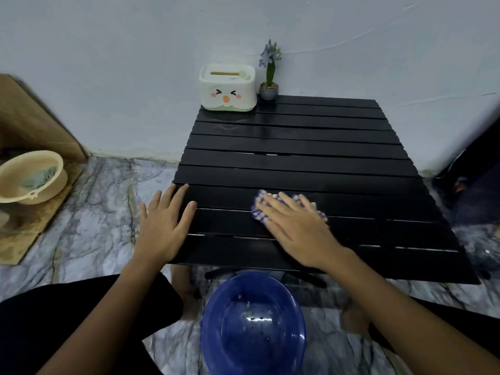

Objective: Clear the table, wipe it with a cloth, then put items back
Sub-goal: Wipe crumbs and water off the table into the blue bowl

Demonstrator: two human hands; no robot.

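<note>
A low black slatted table (311, 158) stands against the pale wall. My right hand (300, 228) lies flat on a blue-and-white cloth (258, 209), pressing it onto a near slat; most of the cloth is hidden under my palm. My left hand (163, 223) rests open on the table's near left edge, fingers spread, holding nothing. At the far left corner of the table sit a white tissue box with a cartoon face (228, 87) and a small potted purple flower (269, 77).
A blue plastic basin (253, 323) with small crumbs in it sits on the marble floor in front of the table, between my knees. A cream bowl (31, 175) rests on cardboard at the left. Something dark lies at the right edge.
</note>
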